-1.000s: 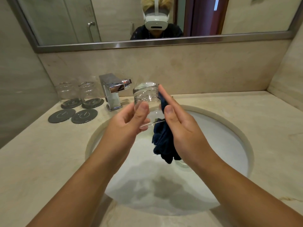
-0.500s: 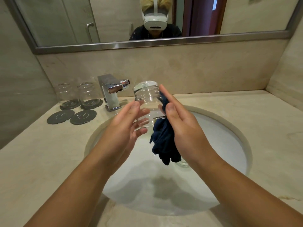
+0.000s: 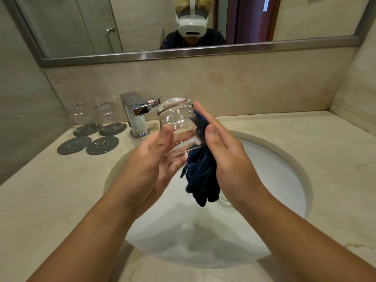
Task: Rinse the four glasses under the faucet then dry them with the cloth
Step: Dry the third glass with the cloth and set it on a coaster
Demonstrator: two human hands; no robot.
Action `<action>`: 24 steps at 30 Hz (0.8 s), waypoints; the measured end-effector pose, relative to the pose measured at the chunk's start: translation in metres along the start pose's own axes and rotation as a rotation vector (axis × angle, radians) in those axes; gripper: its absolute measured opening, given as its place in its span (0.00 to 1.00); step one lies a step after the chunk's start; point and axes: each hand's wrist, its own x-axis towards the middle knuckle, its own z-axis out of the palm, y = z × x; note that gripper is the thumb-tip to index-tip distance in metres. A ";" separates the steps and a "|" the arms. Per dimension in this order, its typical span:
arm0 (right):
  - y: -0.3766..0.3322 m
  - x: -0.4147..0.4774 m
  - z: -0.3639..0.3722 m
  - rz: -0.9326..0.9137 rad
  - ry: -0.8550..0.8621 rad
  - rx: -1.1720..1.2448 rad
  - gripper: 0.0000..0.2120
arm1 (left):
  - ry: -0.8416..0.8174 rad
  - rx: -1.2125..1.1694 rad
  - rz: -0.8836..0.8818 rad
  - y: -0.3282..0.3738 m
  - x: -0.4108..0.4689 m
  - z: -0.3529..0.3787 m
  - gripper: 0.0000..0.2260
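Drying looks to be the step in hand. One glass [image 3: 179,127] is held bottom-up and a little tilted at the centre of the frame, over the sink [image 3: 289,171] and just right of the faucet [image 3: 138,115], where no stream shows. The left hand [image 3: 152,165] grips it, thumb on the near wall and fingers visible through the glass on the far side. The right hand [image 3: 227,155] is flat, fingers straight and together, pressing the dark blue cloth [image 3: 201,176] against the glass's right wall. The rest of the cloth hangs in a bunch below that hand.

To do this well, I judge the left hand should turn the glass while the right presses the cloth, so the whole outer wall passes under the fabric. After that the cloth needs pushing in through the mouth, which faces down and toward the person. Wet glass slips, so a firm grip above the basin seems wise.

Counts: one cloth, one faucet, one sink. Three glasses are plain: the one in hand, a second glass [image 3: 82,116] and a third glass [image 3: 107,115], side by side on the tabletop [image 3: 305,139] at the left of the frame. Coasters number four: two under those glasses, and two bare coasters [image 3: 74,144] in front. A clear rounded shape [image 3: 224,201] shows in the basin under the right wrist; whether it is the fourth glass or the drain I cannot tell.
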 end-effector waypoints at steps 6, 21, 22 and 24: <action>0.005 0.001 -0.001 -0.006 -0.001 -0.125 0.21 | 0.080 0.101 -0.027 -0.003 0.005 -0.005 0.29; 0.001 0.007 -0.006 0.113 0.048 0.079 0.18 | 0.013 -0.084 -0.114 0.003 0.001 -0.003 0.24; 0.002 0.007 -0.005 0.112 0.055 0.049 0.18 | 0.011 -0.087 -0.127 0.003 0.002 -0.004 0.25; 0.004 0.005 -0.003 0.098 0.064 -0.010 0.18 | 0.033 -0.097 -0.143 0.002 0.003 -0.006 0.25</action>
